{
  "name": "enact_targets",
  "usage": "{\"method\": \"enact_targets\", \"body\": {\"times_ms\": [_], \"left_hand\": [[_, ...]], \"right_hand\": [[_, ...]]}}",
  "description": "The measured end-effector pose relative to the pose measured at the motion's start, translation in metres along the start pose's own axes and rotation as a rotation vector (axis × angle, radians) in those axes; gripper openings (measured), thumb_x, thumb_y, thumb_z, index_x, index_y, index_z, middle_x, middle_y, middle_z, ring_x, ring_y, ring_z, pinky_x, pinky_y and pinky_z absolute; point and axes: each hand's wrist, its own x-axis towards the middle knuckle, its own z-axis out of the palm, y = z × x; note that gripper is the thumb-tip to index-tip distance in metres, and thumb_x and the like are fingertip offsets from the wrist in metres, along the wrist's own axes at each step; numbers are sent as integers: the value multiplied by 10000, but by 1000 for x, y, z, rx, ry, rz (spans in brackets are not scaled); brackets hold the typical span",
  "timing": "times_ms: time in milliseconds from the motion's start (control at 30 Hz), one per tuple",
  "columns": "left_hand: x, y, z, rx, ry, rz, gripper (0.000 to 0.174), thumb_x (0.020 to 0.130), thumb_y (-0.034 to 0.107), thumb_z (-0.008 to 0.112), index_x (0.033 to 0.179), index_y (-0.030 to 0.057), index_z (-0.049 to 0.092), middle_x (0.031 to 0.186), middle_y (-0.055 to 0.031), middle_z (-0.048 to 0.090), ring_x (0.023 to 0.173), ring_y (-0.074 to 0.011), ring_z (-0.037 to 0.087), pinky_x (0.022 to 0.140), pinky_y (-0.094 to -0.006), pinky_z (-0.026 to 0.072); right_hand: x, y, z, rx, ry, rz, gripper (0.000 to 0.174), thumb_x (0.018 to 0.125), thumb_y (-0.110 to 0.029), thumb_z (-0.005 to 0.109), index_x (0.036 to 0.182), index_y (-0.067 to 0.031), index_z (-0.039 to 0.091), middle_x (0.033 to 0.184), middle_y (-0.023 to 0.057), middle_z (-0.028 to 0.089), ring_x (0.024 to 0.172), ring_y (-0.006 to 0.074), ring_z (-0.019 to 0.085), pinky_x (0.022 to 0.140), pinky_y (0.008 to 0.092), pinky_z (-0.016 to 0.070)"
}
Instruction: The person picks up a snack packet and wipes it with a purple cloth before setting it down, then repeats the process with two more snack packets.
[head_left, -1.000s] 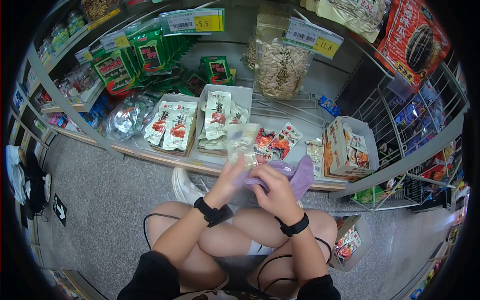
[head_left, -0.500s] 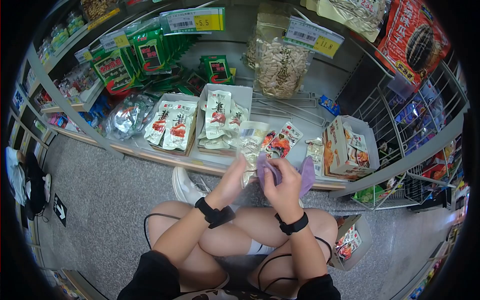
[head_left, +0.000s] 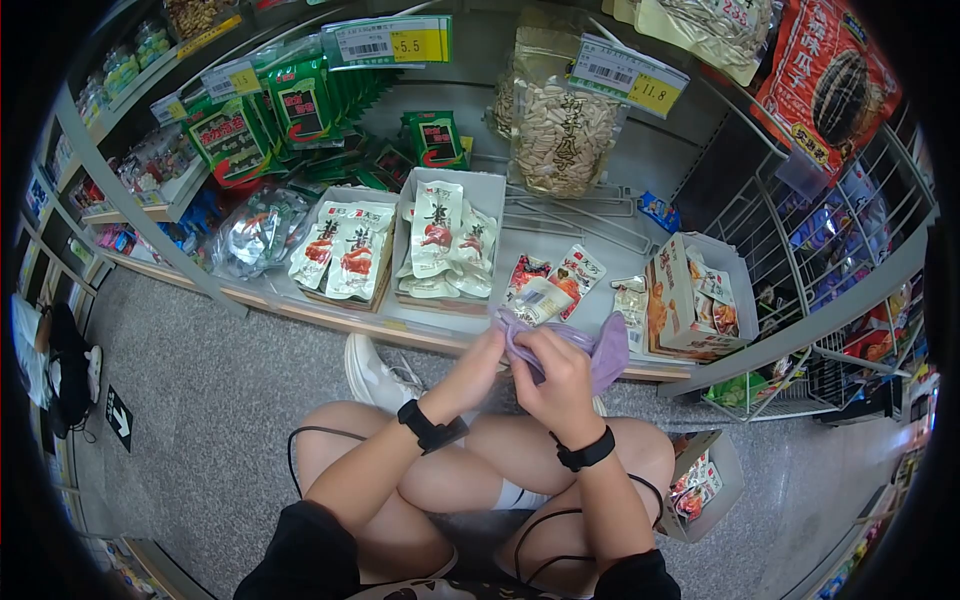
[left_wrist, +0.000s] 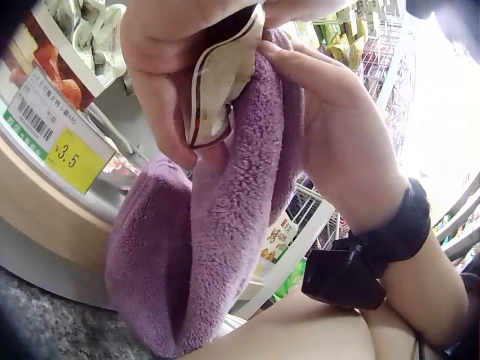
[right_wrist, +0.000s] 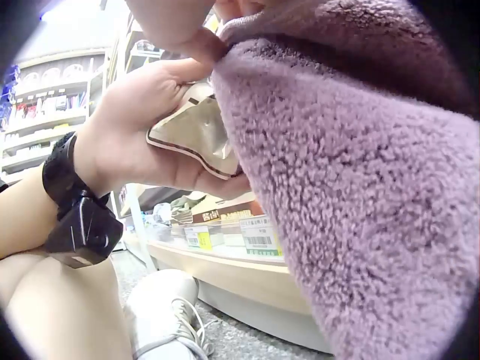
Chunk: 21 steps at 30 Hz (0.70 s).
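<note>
My left hand [head_left: 468, 372] holds a small foil snack packet [head_left: 538, 302], its back with a barcode facing up in the head view. A fuzzy purple cloth [head_left: 612, 355] is gripped in my right hand [head_left: 556, 382] and folds over the packet's near part. Both hands are close together in front of the shelf edge. In the right wrist view, a corner of the packet [right_wrist: 199, 133] lies against the left palm, with the cloth [right_wrist: 352, 172] beside it. The left wrist view shows the packet's edge [left_wrist: 223, 86] between the left fingers and the cloth [left_wrist: 232, 180].
Two open boxes of snack packets [head_left: 345, 250] [head_left: 440, 240] stand on the low shelf. Loose red packets [head_left: 570, 280] lie behind my hands. Another box [head_left: 700, 300] stands at right, near a wire rack [head_left: 800, 270]. A box of packets [head_left: 700, 490] sits on the floor beside my leg.
The packet, upright in the left hand half a second ago, now tilts away to the right over the loose packets. The right hand has brought the cloth leftward onto the packet's near part.
</note>
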Motion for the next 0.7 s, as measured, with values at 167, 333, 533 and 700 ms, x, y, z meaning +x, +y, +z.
{"method": "enact_targets", "body": {"times_ms": [167, 333, 533, 700], "left_hand": [[-3, 5, 2, 261, -15, 123, 625, 987, 477, 193, 1038, -24, 563, 962, -136, 616, 920, -182, 592, 833, -323, 460], [0, -4, 1, -4, -202, 25, 634, 972, 508, 210, 900, -18, 558, 804, -87, 621, 680, -148, 614, 643, -275, 488], [-2, 0, 6, 98, -127, 118, 665, 958, 537, 190, 1001, -27, 539, 809, -94, 627, 735, -160, 623, 708, -272, 486], [-2, -7, 2, 2, -123, 22, 681, 954, 552, 184, 938, -13, 564, 768, -86, 624, 621, -147, 628, 584, -254, 500]], "right_hand": [[-1, 5, 0, -35, 193, 91, 159, 698, 12, 635, 852, 0, 594, 749, 147, 596, 648, 314, 600, 583, 348, 471], [6, 15, -14, -97, 392, 194, 162, 702, 8, 633, 859, 7, 594, 757, 146, 604, 648, 295, 607, 590, 343, 475], [1, 5, -7, -85, 184, 38, 152, 709, 17, 628, 852, 31, 580, 760, 152, 603, 659, 291, 608, 596, 339, 469], [5, 8, -7, -124, 181, 77, 139, 714, 29, 611, 848, 31, 572, 780, 164, 598, 680, 337, 599, 613, 354, 472]]}}
